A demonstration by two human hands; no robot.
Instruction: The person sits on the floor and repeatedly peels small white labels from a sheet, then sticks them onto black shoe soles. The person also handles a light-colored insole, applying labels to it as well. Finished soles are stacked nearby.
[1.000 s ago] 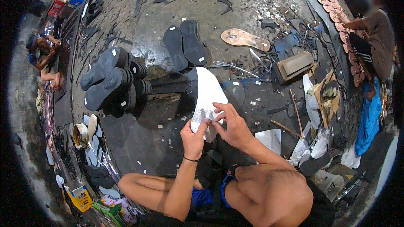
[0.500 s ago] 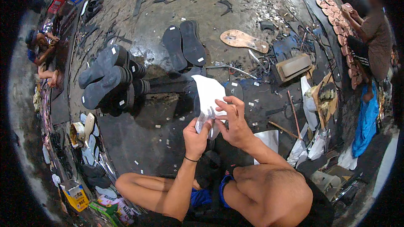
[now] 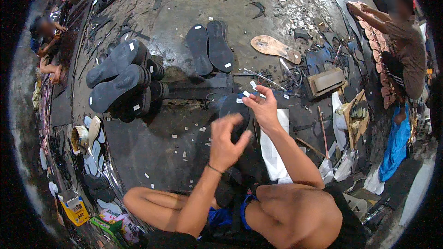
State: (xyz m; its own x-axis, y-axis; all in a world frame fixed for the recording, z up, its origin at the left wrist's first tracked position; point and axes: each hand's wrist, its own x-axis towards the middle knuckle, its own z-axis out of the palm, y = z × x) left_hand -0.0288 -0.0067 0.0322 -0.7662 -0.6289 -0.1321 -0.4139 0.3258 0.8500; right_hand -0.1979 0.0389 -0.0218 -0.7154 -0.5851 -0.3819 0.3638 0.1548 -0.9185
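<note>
My right hand (image 3: 264, 110) is raised over a black shoe sole (image 3: 234, 106), fingers bent, with small white stickers (image 3: 246, 94) at its fingertips. Another white piece lies on the sole, close to these fingers. My left hand (image 3: 226, 140) is just left of it, a little blurred, its thumb apart from the fingers and nothing in its grasp. It covers the near part of the sole. Beneath my right forearm lies a white sheet (image 3: 276, 152). Ahead is a pair of black soles (image 3: 219, 46), each bearing a white sticker.
Stacked thick black soles (image 3: 117, 80) stand on the left. A tan sole (image 3: 276, 49), a boxy block (image 3: 324, 83) and scraps lie right of centre. One person (image 3: 406, 46) sits at the far right beside rows of pink sandals (image 3: 376, 41); another person (image 3: 46, 41) is far left.
The white sheet has left my hands and now lies on the floor to the right. White stickers now show at my right fingertips, and my left hand has let go.
</note>
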